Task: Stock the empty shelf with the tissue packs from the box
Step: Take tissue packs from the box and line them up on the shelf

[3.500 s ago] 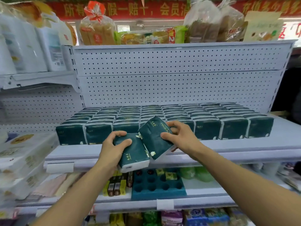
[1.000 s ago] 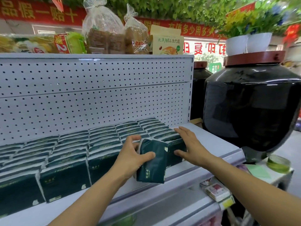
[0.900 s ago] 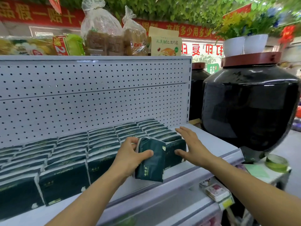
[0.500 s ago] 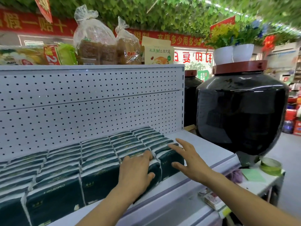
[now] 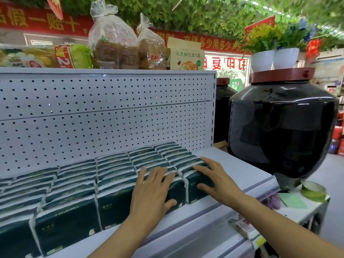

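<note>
Leftward, dark green tissue packs (image 5: 67, 220) are standing upright in tight rows along the white shelf (image 5: 247, 168), faces forward so the labels are showing. Moving right, the left hand (image 5: 152, 190) is lying flat with spread fingers over the front pack, apparently pressing it level with its neighbours. Next, the right hand (image 5: 217, 177) is resting spread on the end pack (image 5: 195, 189), likely bracing the row's open end. Beyond, a black jar (image 5: 283, 131) is standing apart.

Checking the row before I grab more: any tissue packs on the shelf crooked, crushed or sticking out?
Nothing stands out. The dark green tissue packs stand upright in even rows on the shelf. The left hand and right hand lie flat on the rightmost front packs.
</note>
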`<state>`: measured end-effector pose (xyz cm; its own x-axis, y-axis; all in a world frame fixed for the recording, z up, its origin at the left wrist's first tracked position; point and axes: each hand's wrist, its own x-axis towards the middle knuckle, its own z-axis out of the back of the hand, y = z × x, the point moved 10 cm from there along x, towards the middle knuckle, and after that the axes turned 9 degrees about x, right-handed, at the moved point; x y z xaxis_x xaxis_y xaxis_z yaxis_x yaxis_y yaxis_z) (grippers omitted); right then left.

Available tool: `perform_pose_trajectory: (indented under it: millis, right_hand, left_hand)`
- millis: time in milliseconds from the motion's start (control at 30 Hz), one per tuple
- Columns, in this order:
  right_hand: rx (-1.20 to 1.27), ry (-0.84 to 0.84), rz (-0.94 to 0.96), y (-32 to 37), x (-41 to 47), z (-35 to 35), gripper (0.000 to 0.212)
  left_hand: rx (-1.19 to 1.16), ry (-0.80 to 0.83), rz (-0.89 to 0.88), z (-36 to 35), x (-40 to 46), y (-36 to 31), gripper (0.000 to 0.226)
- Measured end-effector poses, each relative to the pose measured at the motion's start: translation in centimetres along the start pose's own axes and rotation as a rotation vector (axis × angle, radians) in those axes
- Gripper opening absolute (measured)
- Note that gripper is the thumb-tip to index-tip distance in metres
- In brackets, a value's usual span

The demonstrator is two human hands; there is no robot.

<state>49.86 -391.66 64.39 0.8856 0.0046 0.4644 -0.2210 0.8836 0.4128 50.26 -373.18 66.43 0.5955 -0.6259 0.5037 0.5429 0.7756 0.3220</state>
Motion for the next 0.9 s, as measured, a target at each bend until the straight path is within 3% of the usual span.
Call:
perform_pose_trajectory:
  millis: [67,167,400,900]
  right_hand:
    - [0.004,0.016,-0.005,0.1,0.1,-0.2,0.066]
    - [0.016,0.062,-0.012,0.2,0.4,-0.8,0.071]
    - [0.030,0.078,-0.032,-0.1,1.2,-0.5,0.064]
    - [-0.139,0.146,-0.105,1.8,1.0,-0.8,0.069]
  left_hand:
    - [0.034,0.063,-0.013,-0.4,-0.3,0.1,0.089]
    - [0.043,0.160,-0.018,-0.8,-0.2,-0.3,0.084]
    - [0.034,0.174,0.011,-1.7,1.1,-1.1,0.069]
    - [0.030,0.203,0.029,-1.5,1.5,-0.9,0.072]
